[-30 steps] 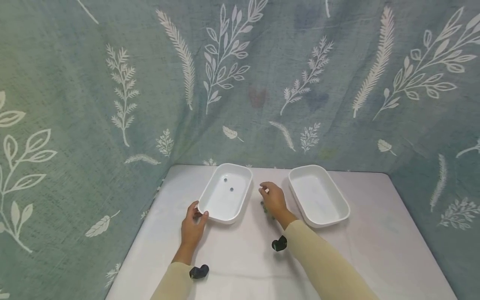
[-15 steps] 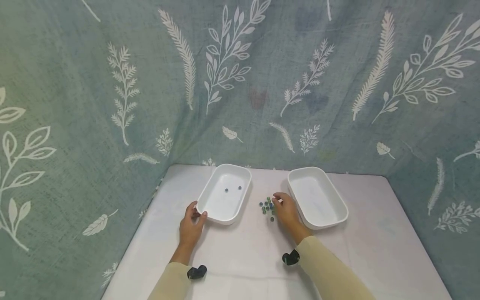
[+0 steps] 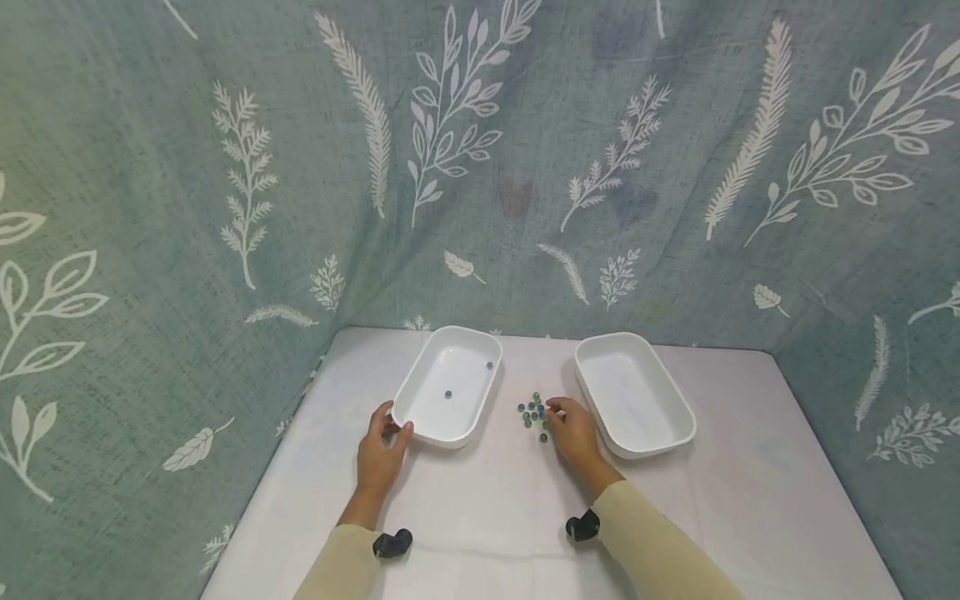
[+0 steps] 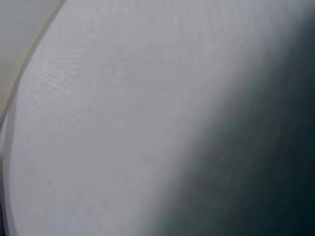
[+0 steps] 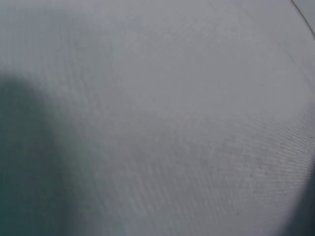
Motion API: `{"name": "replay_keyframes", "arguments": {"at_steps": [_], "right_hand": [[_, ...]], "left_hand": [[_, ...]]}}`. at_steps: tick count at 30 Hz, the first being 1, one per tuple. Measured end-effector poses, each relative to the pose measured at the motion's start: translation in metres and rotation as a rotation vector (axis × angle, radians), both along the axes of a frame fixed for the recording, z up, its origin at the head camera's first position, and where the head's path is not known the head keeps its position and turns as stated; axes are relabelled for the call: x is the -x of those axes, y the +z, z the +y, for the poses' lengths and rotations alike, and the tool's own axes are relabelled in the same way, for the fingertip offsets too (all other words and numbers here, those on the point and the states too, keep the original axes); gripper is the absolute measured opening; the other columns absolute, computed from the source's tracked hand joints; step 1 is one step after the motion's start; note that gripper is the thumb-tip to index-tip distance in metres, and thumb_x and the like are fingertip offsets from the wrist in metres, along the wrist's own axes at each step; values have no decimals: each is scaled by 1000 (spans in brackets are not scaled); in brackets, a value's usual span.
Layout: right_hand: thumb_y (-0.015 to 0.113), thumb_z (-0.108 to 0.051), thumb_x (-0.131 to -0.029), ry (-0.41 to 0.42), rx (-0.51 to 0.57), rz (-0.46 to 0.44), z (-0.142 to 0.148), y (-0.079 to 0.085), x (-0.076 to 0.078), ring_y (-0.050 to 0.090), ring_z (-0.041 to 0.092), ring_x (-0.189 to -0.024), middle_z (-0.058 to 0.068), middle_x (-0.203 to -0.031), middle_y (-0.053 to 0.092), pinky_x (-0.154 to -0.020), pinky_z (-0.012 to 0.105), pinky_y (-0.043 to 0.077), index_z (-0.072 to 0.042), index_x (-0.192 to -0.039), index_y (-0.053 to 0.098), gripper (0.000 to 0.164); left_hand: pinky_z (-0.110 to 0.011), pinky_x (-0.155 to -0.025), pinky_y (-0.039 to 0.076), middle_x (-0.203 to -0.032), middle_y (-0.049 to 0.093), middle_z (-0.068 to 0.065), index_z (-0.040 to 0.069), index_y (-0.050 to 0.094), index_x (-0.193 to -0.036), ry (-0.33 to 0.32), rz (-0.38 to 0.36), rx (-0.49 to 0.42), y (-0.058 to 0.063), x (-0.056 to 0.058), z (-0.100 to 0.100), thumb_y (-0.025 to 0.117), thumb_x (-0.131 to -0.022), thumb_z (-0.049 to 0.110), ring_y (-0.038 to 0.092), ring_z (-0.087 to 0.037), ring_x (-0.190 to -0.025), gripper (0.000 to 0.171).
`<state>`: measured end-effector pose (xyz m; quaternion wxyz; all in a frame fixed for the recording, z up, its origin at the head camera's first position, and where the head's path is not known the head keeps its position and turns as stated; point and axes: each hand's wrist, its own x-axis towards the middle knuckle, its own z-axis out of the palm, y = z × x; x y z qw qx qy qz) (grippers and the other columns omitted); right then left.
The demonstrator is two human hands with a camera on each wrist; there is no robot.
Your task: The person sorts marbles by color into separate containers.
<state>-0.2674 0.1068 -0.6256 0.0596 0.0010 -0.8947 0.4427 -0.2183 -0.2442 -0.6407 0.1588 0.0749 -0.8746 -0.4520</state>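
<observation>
In the head view my left hand [image 3: 380, 457] grips the near left corner of a white tray [image 3: 422, 375], thumb on the near rim and fingers at the left side. Inside that tray are two dark marbles, one near the middle [image 3: 448, 394] and one by the right wall [image 3: 490, 365]. My right hand [image 3: 576, 433] is low over the table, its bent fingertips right at the right edge of a loose cluster of green and blue marbles [image 3: 527, 416]. No marble shows between its fingers. Both wrist views show mostly blurred white cloth, with neither hand's fingers visible.
A second white tray [image 3: 636, 396] stands just right of my right hand, with no marbles visible in it. White cloth [image 3: 480, 517] covers the table. A green leaf-patterned curtain [image 3: 517, 275] hangs right behind the table's far edge and along both sides.
My right hand has moved right and back from beside the left tray to the marble cluster, uncovering most of it. The two marbles in the left tray have rolled apart. My left hand keeps its grip.
</observation>
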Motion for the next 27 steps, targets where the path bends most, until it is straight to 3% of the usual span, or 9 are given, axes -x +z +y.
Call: {"name": "replay_keyframes", "arguments": {"at_steps": [19, 27], "right_hand": [[67, -17, -92, -6, -116, -56, -8, 3, 0, 58, 13, -77, -1, -90, 63, -67, 29, 50, -9, -108, 70, 18], [67, -18, -92, -28, -149, -81, -13, -1, 2, 62, 18, -89, 1, -95, 65, -78, 35, 51, -9, -110, 71, 20]], "left_hand": [[-54, -102, 32, -124, 62, -13, 24, 39, -145, -4, 20, 2, 0, 4, 1, 65, -93, 38, 57, -28, -110, 60], [-53, -101, 34, -121, 63, -10, 26, 41, -143, -3, 22, -3, -4, 3, -2, 66, -93, 38, 59, -26, -108, 57]]}}
